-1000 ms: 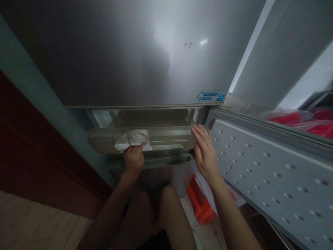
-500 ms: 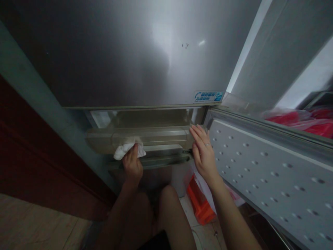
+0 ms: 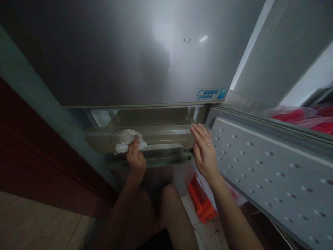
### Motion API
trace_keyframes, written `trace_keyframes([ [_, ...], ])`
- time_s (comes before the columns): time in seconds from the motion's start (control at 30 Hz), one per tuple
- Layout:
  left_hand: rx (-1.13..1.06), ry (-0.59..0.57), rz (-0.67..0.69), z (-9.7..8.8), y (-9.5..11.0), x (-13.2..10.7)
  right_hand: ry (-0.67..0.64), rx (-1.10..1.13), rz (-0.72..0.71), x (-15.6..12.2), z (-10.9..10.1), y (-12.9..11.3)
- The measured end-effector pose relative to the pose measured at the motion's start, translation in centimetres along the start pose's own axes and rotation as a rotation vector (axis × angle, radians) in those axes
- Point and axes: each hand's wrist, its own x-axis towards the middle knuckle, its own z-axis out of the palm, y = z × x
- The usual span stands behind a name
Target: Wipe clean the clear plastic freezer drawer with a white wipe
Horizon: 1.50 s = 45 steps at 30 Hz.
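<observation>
My left hand [image 3: 135, 158] is closed around a crumpled white cloth [image 3: 126, 139] and presses it against the front of a clear plastic door bin [image 3: 163, 136] on the inside of an open fridge door. My right hand [image 3: 205, 152] rests open with fingers flat against the bin's right end, a ring on one finger. The bin sits just below the lower edge of a big grey metal door panel [image 3: 130, 52].
A white perforated panel [image 3: 270, 166] slopes away on the right, with red bags [image 3: 304, 118] above it. An orange object [image 3: 201, 199] lies on the tiled floor near my bare knees [image 3: 166, 208]. Dark red woodwork [image 3: 39, 156] runs along the left.
My left hand slid the cloth down to the bin's lower edge, then back up and slightly left on the bin's front. The right hand stayed in place.
</observation>
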Motion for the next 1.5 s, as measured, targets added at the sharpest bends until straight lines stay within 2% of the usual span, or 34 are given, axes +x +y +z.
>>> trace_keyframes([
  [0.17, -0.084, -0.006, 0.066, 2.1, 2.5, -0.7, 0.002, -0.006, -0.007, 0.0, 0.0, 0.1],
  [0.4, -0.233, -0.177, 0.251, 5.2, 8.8, -1.8, -0.02, -0.012, 0.0, -0.1, -0.1, 0.3],
  [0.53, -0.284, -0.228, 0.236, 5.7, 10.0, -2.0, -0.034, -0.014, -0.005, 0.0, -0.2, 0.3],
  [0.6, -0.277, -0.272, 0.253, 5.6, 9.6, -2.3, -0.033, -0.014, -0.006, -0.1, -0.2, 0.3],
  [0.73, -0.188, -0.348, 0.371, 5.0, 7.5, -3.1, -0.021, -0.013, 0.003, -0.1, -0.2, 0.3],
  [0.83, -0.147, -0.318, 0.417, 4.5, 6.1, -3.5, -0.021, -0.017, 0.003, -0.1, -0.1, 0.3],
  [0.93, -0.09, -0.256, 0.408, 4.1, 5.0, -3.4, -0.023, -0.018, 0.003, -0.1, -0.1, 0.4],
  [1.03, -0.042, -0.194, 0.372, 3.6, 3.4, -2.9, -0.017, -0.013, 0.002, -0.1, -0.1, 0.5],
  [1.27, 0.067, -0.038, 0.232, 1.3, -1.6, -1.1, -0.003, 0.009, 0.0, -0.2, 0.0, 0.3],
  [1.37, 0.105, -0.021, 0.174, 0.6, -1.8, -0.6, 0.009, 0.013, 0.001, -0.2, 0.1, 0.3],
  [1.5, 0.101, -0.069, -0.001, 0.1, -0.1, -0.3, 0.002, 0.012, 0.002, -0.1, 0.0, 0.3],
])
